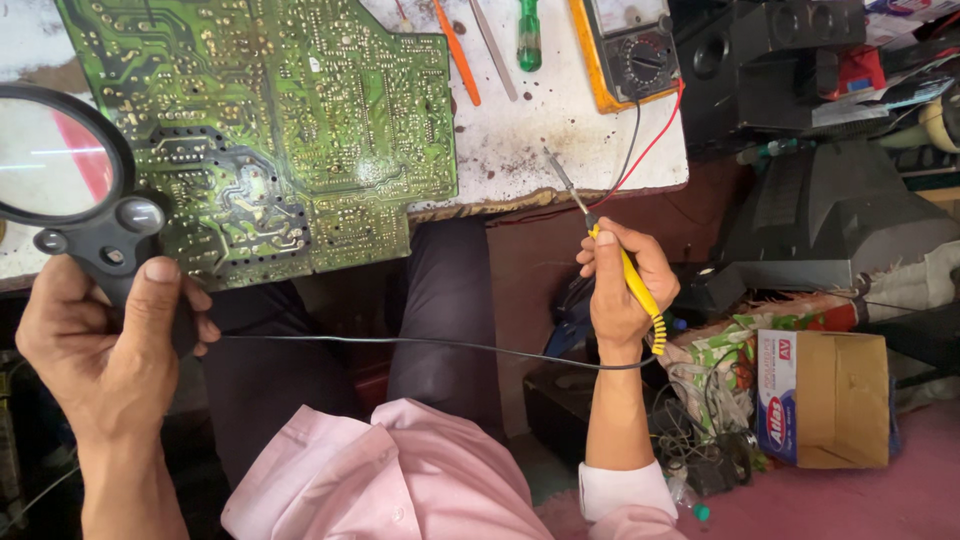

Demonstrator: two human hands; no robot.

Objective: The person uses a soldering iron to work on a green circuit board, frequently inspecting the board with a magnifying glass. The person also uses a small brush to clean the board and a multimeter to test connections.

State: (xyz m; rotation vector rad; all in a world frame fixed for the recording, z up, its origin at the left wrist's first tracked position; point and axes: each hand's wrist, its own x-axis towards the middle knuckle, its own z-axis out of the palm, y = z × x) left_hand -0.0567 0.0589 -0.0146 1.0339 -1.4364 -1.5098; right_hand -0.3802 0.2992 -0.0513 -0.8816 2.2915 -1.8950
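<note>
My left hand covers most of the magnifier handle, and the lens runs past the left edge. The circuit board is cut off at the top; its solder joints are too small to tell apart. The meter and green screwdriver are cropped above.

A brown cardboard box with a white, red and blue label lies on the floor, lower right of the right hand's fingers. A meter's pale dial face sits above them.

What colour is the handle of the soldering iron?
Yellow: the soldering iron in the right hand, head view.
</note>
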